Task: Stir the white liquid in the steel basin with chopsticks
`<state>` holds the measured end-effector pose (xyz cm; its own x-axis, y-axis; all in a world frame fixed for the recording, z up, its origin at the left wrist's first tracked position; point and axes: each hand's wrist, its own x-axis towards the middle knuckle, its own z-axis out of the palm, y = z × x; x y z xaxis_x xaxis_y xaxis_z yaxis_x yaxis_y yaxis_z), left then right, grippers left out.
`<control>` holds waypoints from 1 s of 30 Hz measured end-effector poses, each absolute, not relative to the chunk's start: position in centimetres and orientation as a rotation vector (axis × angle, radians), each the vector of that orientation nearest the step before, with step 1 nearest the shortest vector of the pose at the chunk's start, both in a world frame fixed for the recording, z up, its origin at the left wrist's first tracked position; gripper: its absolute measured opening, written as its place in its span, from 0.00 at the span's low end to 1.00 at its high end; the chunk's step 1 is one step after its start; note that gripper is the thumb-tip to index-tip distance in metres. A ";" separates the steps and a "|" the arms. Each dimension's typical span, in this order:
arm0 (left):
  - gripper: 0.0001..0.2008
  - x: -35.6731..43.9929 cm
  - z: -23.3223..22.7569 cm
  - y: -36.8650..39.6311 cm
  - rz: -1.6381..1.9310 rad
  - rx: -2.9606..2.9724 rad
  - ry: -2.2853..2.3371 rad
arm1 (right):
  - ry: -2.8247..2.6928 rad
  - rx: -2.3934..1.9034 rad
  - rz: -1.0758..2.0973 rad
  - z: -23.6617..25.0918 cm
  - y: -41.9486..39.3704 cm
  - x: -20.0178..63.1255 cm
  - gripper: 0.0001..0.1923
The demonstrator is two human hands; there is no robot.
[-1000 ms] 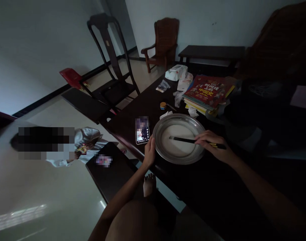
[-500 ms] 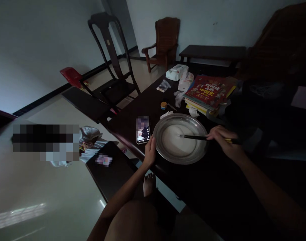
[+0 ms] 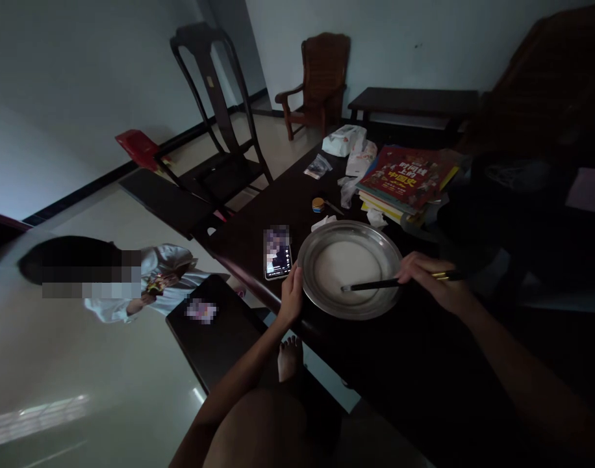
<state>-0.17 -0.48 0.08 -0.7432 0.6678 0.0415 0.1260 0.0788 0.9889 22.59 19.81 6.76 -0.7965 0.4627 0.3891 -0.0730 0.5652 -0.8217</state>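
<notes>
A wide stainless steel basin (image 3: 307,286) stands on the dark table, with a layer of white liquid (image 3: 346,263) in it. My left hand (image 3: 291,296) grips the basin's near left rim, its thumb and fingers against the metal. In my right hand (image 3: 427,276) are black chopsticks (image 3: 375,284) with gold bands, pressed together and slanting in over the right rim. Their pale tips touch the liquid near the front left of its surface. Beside my left hand lies a lit phone (image 3: 278,253), its screen partly blurred.
Behind the basin are crumpled tissues (image 3: 324,223), a small jar (image 3: 317,205), plastic bags (image 3: 343,140) and a stack of books (image 3: 399,179). To the left, a person in a pale top (image 3: 165,260) holds something colourful near a dark bench (image 3: 214,344). A tall chair (image 3: 219,104) stands beyond.
The chopstick tips have moved toward me and slightly left through the liquid. My left hand stays on the rim. The person at left has shifted a little, and their hands now show.
</notes>
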 end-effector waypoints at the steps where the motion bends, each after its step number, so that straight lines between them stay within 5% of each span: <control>1: 0.29 -0.2 0.1 -0.5 1.710 0.790 1.939 | -2.239 -0.284 1.189 6.7 19.6 22.4 0.15; 5: 0.29 -0.2 0.1 -0.4 1.714 0.803 1.945 | -2.234 -0.332 1.018 6.5 19.6 22.2 0.09; 10: 0.30 -0.2 0.0 -0.3 1.701 0.817 1.944 | -2.190 -0.357 1.152 6.8 20.0 22.6 0.18; 15: 0.30 -0.3 -0.1 -0.4 1.695 0.815 1.950 | -2.260 -0.294 1.076 6.5 19.6 22.1 0.10; 20: 0.29 -0.1 0.1 -0.4 1.698 0.819 1.941 | -2.166 -0.412 1.134 6.7 20.4 22.7 0.18; 26: 0.29 0.0 0.3 -0.3 1.708 0.821 1.938 | -2.280 -0.332 1.042 6.0 20.2 22.3 0.11; 30: 0.30 0.0 0.3 -0.2 1.698 0.818 1.937 | -2.094 -0.433 1.093 6.0 21.0 22.7 0.18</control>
